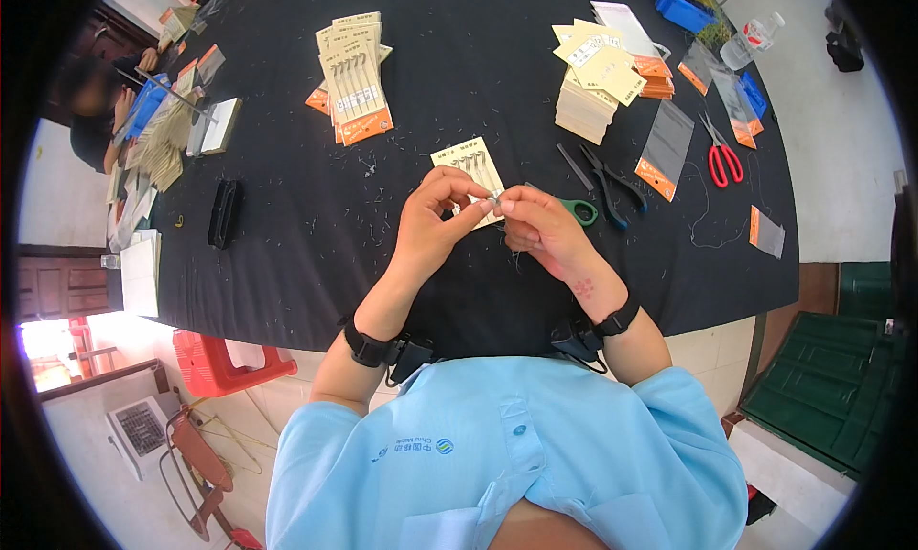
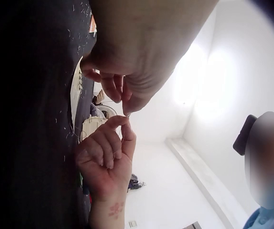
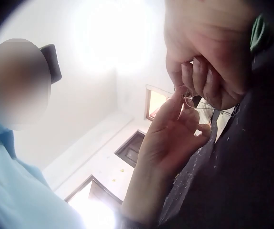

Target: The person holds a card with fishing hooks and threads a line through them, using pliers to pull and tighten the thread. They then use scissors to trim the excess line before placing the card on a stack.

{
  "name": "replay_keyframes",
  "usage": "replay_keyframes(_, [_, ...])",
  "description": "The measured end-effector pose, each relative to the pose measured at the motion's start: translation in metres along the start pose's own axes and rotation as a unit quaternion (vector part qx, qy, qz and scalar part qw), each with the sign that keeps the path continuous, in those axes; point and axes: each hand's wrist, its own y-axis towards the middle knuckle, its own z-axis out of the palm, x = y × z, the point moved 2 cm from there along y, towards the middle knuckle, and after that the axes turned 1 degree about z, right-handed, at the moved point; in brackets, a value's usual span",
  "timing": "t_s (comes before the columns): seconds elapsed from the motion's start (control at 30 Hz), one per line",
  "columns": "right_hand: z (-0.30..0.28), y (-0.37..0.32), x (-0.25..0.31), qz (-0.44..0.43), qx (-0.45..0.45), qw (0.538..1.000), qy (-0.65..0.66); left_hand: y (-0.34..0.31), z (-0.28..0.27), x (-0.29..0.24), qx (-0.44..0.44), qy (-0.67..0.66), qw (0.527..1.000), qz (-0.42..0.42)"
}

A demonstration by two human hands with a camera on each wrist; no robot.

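My left hand point(image 1: 427, 227) and right hand point(image 1: 547, 227) meet fingertip to fingertip close over a cream card point(image 1: 460, 154). Several dark hook-shaped pieces sit in a row on that card. Thumb and forefinger of each hand pinch a thin line point(image 3: 189, 101), which loops between the fingertips in the right wrist view. A small pale spot shows at the pinch in the head view; what it is I cannot tell. The right hand's other fingers curl inward. In the left wrist view the card point(image 2: 75, 90) stands edge-on beside the left fingers.
Green-handled scissors point(image 1: 580, 211), pliers point(image 1: 612, 187) and red-handled scissors point(image 1: 725, 164) lie to the right. Stacked cards with hooks point(image 1: 356, 81) and cream cards point(image 1: 583, 110) lie further back. A clear packet point(image 1: 666, 143) and black case point(image 1: 225, 213) rest on the black cloth point(image 1: 287, 263).
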Motion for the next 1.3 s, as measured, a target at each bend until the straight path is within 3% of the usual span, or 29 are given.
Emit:
replay_keyframes(0.13, [-0.001, 0.0, 0.001, -0.004, 0.024, 0.998, 0.055, -0.001, 0.005, -0.006, 0.012, -0.115, 0.99, -0.076])
replay_keyframes(0.3, [0.0, 0.0, 0.0, 0.014, 0.049, 0.995, 0.084, -0.004, 0.007, -0.006, 0.038, -0.145, 0.984, -0.093])
replay_keyframes(0.67, [0.004, 0.0, -0.003, 0.019, 0.013, 1.0, 0.007, -0.004, 0.006, -0.001, 0.028, -0.17, 0.979, -0.105])
replay_keyframes(1.1, [0.009, -0.001, -0.002, 0.018, 0.039, 0.999, -0.027, -0.005, 0.004, 0.0, 0.023, -0.203, 0.974, -0.095])
replay_keyframes(1.2, [0.014, -0.002, 0.002, 0.01, 0.0, 0.996, -0.083, -0.004, 0.003, -0.001, 0.012, -0.221, 0.97, -0.103])
replay_keyframes(1.3, [0.014, -0.004, 0.006, -0.056, -0.034, 0.985, -0.158, -0.004, 0.0, -0.001, -0.001, -0.222, 0.971, -0.095])
